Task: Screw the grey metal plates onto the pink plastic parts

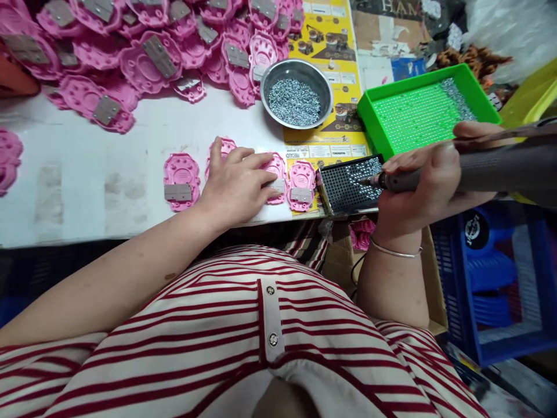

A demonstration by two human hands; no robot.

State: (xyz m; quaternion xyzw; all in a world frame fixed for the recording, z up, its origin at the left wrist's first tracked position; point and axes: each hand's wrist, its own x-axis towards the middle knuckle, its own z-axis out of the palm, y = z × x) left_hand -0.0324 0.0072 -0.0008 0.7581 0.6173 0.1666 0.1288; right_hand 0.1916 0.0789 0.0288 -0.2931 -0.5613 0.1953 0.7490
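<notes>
L hand [237, 188]: palm down, fingers spread, over middle of row of pink housings [181, 168], partly hiding two. One housing in row w/ gap to L of hand; another just R of fingertips, beside blk perforated tray [337, 191]. Gray metal plates [177, 192] on visible row pcs.

R hand [418, 186]: closed around power screwdriver [487, 168], approx. horiz., tip at screws in blk tray; can't tell if touching.

Steel bowl [315, 75] w/ screws beyond row; green tray [376, 130] behind blk tray, more screws far R end. Pile of pink housings [150, 64], far L.
</notes>
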